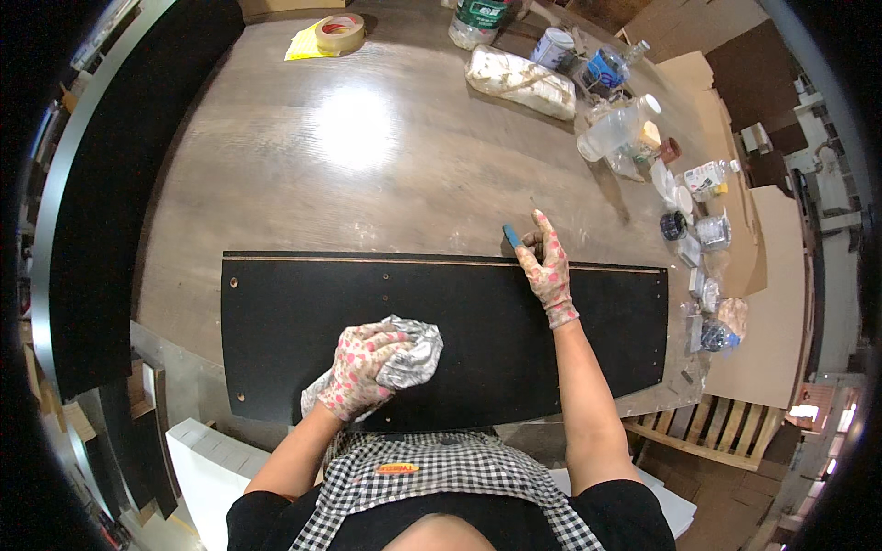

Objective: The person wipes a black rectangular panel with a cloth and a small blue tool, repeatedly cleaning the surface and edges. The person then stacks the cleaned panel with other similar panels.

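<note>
A long black board [478, 344] with small holes lies flat in front of me on the table. My left hand [358, 372], in a glove with pink spots, is closed around a crumpled silver-grey cloth [413, 354] and rests it on the board's left half. My right hand [548, 271], in a matching glove, is over the board's far edge, its index finger stretched forward. At its thumb a small blue stick-like piece [511, 236] sticks out, seemingly pinched there; the fingers partly hide it, and its kind is unclear.
The wooden table [276, 193] carries a tape roll [340, 33] on yellow paper at the far left. A wrapped white bundle [521, 83], a plastic bottle [617, 129] and several jars line the right side. A tall black panel [110, 184] stands left; a slatted wooden pallet [707, 430] is at right.
</note>
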Action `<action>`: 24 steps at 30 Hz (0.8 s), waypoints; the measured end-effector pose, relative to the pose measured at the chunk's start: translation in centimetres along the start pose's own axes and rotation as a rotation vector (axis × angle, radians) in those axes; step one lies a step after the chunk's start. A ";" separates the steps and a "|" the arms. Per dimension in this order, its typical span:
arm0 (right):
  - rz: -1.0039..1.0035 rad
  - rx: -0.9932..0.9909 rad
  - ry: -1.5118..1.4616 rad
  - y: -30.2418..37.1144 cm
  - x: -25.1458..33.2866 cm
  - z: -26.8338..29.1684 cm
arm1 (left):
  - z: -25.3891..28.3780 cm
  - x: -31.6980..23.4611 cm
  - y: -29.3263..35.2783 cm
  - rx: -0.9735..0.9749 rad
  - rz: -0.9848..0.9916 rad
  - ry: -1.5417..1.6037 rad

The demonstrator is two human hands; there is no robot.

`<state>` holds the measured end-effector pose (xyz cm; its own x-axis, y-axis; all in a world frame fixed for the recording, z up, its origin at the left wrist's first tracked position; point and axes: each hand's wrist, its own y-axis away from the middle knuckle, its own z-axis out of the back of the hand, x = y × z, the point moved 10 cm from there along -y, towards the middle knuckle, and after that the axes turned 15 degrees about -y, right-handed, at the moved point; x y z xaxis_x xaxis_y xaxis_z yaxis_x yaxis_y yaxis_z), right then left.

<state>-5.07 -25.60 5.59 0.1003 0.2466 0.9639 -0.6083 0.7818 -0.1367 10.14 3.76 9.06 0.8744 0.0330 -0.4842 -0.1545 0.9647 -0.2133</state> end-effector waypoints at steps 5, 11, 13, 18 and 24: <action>-0.101 -0.069 -0.103 2.4 -1.4 1.8 | -1.0 -1.0 -0.4 0.033 0.036 -0.122; 0.207 0.051 0.133 3.2 5.2 -1.7 | -1.6 -1.2 -0.2 0.015 0.035 -0.159; 0.329 0.170 0.281 3.5 7.4 -6.5 | -1.7 -1.4 -0.3 0.012 0.051 -0.172; 0.357 0.235 0.418 4.5 6.5 -10.4 | -1.8 -1.7 -0.7 -0.011 0.084 -0.179; -0.074 -0.105 0.817 6.8 4.3 9.7 | -1.7 -1.7 -0.8 -0.027 0.078 -0.183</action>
<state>-16.42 -24.79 11.07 0.7022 0.4996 0.5072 -0.5052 0.8517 -0.1394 8.04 2.45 8.63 0.9277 0.1569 -0.3387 -0.2355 0.9500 -0.2050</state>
